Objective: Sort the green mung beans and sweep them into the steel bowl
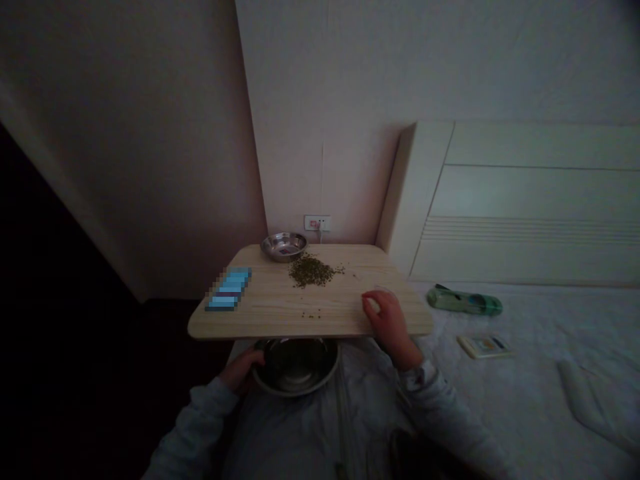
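My left hand (pixel 243 369) grips the left rim of a large steel bowl (pixel 296 368) held just under the near edge of a small wooden table (pixel 280 308). My right hand (pixel 387 320) rests on the table's near right corner with its fingers curled; I cannot make out anything in them. A pile of small green beans (pixel 311 271) lies in the middle of the table, with a few stray ones (pixel 313 313) nearer the front edge. A smaller steel bowl (pixel 283 246) stands at the far edge.
A blue pixelated flat object (pixel 229 289) lies on the table's left side. A wall socket (pixel 317 223) is behind the table. On the bed to the right lie a green object (pixel 464 301) and a small card-like packet (pixel 484 345). A headboard (pixel 525 200) stands behind.
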The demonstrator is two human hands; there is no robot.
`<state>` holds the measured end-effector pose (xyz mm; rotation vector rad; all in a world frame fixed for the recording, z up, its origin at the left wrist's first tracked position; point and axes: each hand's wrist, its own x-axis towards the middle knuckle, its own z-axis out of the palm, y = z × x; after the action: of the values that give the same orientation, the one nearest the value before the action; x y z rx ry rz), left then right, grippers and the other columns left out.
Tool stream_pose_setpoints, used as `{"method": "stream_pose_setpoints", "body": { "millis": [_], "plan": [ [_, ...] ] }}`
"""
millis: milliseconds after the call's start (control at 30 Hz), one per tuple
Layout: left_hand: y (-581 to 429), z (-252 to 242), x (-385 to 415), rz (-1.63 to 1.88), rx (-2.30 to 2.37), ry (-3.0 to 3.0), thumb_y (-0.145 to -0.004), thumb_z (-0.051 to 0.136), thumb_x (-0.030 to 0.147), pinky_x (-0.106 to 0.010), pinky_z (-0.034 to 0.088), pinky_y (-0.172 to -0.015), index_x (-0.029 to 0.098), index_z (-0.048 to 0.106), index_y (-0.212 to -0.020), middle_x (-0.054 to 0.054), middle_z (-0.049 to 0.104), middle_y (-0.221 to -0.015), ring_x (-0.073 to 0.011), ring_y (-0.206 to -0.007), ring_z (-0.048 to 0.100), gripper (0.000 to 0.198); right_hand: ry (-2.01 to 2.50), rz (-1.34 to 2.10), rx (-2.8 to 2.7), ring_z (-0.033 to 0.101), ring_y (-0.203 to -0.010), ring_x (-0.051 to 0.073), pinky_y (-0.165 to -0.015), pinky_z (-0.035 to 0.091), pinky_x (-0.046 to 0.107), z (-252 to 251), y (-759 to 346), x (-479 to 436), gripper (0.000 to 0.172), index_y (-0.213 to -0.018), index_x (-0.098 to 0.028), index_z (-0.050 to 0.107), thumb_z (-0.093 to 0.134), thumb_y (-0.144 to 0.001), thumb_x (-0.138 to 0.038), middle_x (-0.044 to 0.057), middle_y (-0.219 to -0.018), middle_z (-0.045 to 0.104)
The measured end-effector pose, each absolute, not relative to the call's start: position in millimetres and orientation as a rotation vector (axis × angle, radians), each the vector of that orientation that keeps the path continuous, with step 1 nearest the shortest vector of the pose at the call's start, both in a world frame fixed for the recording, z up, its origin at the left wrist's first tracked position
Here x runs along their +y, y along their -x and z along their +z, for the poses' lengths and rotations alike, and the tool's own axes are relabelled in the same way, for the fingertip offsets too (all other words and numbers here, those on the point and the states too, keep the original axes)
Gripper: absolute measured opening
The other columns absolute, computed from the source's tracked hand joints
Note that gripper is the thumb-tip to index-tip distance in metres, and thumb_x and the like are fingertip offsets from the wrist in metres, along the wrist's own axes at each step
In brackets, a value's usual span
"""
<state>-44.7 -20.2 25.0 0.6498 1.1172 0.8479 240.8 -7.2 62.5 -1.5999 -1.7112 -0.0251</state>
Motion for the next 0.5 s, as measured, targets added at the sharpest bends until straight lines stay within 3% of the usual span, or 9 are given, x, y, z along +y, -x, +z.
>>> {"method": "stream_pose_setpoints", "body": {
  "millis": [167,500],
  "plan": [
    [35,16,-25,0.813,1.103,-0.658,-0.048,0.049,0.007,-0.028,0.041,-0.05,0.02,0.051,-0.096,0.001,0.058,-0.059,-0.0178,-0.057,0.055,0.049,2.26,-0.121,-1.465,0.046,-0.094,0.025,-0.076,0.033,0.039,58,-294,-3,0.044,-0.102,-0.016,0.052,0.038,-0.072,-0.046,0.012,-0.101,0.053],
    [7,21,-48,0.827,1.214,-0.689,-0.053,0.05,0.02,-0.023,0.03,-0.037,0.022,0.049,-0.092,0.004,0.048,-0.045,-0.0123,-0.037,0.044,0.039,2.403,-0.024,-1.569,0.044,-0.095,0.028,-0.076,0.033,0.041,63,-295,0,0.052,-0.093,-0.015,0.056,0.035,-0.068,-0.055,0.013,-0.101,0.051]
  ]
}}
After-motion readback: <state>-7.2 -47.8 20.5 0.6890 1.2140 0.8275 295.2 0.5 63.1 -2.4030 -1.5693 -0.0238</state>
